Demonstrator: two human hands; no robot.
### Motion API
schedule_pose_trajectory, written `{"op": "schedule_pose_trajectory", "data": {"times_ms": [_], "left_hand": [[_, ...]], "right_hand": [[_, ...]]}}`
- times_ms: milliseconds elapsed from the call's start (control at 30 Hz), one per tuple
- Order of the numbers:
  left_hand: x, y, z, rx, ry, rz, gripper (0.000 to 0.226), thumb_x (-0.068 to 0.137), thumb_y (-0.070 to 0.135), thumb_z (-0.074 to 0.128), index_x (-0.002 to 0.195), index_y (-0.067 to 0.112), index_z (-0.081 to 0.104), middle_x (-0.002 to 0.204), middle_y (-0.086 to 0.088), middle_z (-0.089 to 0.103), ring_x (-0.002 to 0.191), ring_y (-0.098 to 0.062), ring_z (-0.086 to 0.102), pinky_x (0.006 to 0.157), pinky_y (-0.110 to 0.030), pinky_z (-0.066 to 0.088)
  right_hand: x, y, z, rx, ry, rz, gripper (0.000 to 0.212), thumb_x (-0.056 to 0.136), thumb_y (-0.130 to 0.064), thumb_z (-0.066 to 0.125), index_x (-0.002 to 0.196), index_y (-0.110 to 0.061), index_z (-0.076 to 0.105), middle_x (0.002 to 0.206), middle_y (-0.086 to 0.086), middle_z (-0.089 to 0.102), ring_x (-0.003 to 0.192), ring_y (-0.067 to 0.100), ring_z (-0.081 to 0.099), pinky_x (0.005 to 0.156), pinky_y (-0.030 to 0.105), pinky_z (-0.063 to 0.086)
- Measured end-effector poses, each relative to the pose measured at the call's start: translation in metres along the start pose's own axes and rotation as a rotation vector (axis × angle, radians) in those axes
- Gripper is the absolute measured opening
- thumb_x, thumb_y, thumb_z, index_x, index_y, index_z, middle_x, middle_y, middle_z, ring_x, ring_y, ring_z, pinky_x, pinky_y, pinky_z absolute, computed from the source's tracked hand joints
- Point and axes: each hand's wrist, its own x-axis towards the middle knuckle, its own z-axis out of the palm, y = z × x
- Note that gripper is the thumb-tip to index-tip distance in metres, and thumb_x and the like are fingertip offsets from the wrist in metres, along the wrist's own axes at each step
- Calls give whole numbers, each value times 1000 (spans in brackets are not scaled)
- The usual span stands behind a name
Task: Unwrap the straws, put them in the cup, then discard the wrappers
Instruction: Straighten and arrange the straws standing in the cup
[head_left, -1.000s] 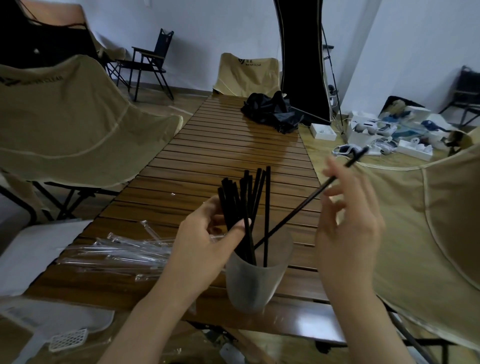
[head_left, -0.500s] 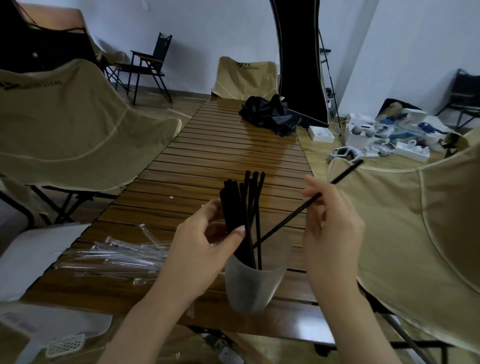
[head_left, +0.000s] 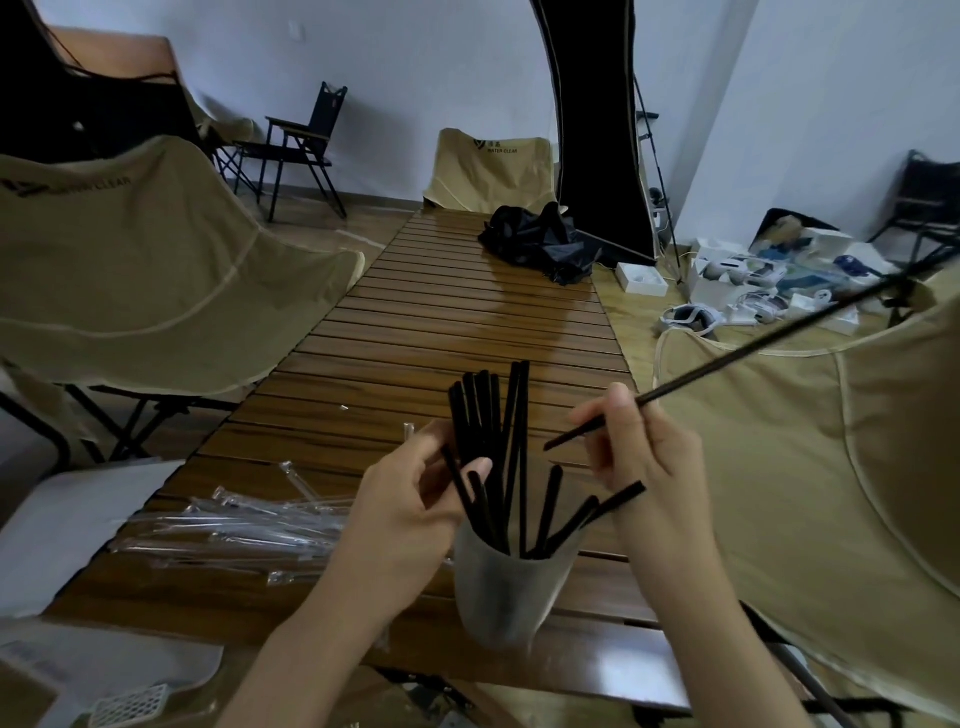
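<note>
So the big slatted wooden table (head_left: 467, 332) takes up most of the view, with tan camp chairs on both sides. Near its front edge stands a frosted cup (head_left: 506, 592) already stuffed with a bunch of black straws (head_left: 498, 447), so I'd say the unwrapping part is mostly done. Left of the cup there's a heap of clear wrappers (head_left: 228, 530) lying on the table, none thrown out yet, and I can't tell if any still has a straw inside. The left hand (head_left: 400, 519) is curled around the standing straws just above the cup rim, thumb pressed against them, kind of corralling the bundle. The right hand (head_left: 644, 462) pinches one more black straw (head_left: 769, 338) near its lower end, slanted up to the right, tip just above the cup and not in yet. Binning the wrappers looks like the main job left.
</note>
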Motion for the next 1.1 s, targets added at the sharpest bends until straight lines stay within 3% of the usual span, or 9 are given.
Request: {"op": "schedule_pose_trajectory", "data": {"times_ms": [133,300,367,433,500,600,733,833,1100], "left_hand": [[0,-1,-1,6,-17,7,15,90,26,60,105,31,64,100,17,69,99,2,64,84,-24,55],[0,-2,0,-31,-24,0,18,89,24,62,103,35,62,101,20,68,99,0,64,83,-25,54],[1,-3,0,-46,-24,3,17,88,26,62,104,32,64,100,17,69,99,-2,65,82,-28,54],[0,-1,1,-55,-22,21,22,84,35,61,105,30,65,100,15,70,100,-3,65,82,-28,54],[-1,0,2,-68,-28,25,30,80,40,60,108,29,66,104,12,70,104,-5,64,86,-30,54],[0,1,2,-87,-21,12,22,87,21,64,108,28,65,104,15,70,104,-1,64,87,-25,54],[1,5,4,-66,-9,30,25,82,22,69,102,36,63,101,25,68,99,5,63,81,-15,53],[1,6,4,-94,2,42,30,77,23,74,104,32,65,102,20,69,99,0,65,80,-18,54],[1,5,5,-120,4,-28,27,79,17,75,103,27,68,99,13,72,97,-3,67,85,-31,57]], "right_hand": [[-3,-9,4,35,-179,-44,41,100,-27,44,74,-7,68,52,-11,52,53,1,47,56,10,34],[-4,-17,-1,72,-159,-60,50,100,-27,41,63,-4,66,46,-8,51,49,2,45,53,11,34],[-6,-18,-1,-5,-236,-26,44,98,-26,48,62,-6,65,48,-4,54,46,2,48,50,11,36],[-8,-14,1,-117,-319,11,32,94,-25,57,66,-11,64,46,-10,52,45,-1,49,46,7,33],[-8,-8,4,-232,-311,-16,21,89,-29,64,70,-22,60,57,-10,52,55,0,49,51,9,34],[-3,-3,5,-271,-237,-90,12,83,-27,71,81,-30,59,73,-7,52,65,4,47,58,12,37],[-1,-4,3,-70,-238,-12,31,82,-15,72,108,-27,61,88,-8,62,80,7,59,66,16,46],[-2,-5,6,-49,-322,-12,35,84,-12,70,114,-26,62,98,-8,70,96,7,65,75,20,51],[-3,-4,13,-49,-267,2,15,83,-7,69,93,-17,73,77,-4,72,74,5,69,63,17,53]]}}
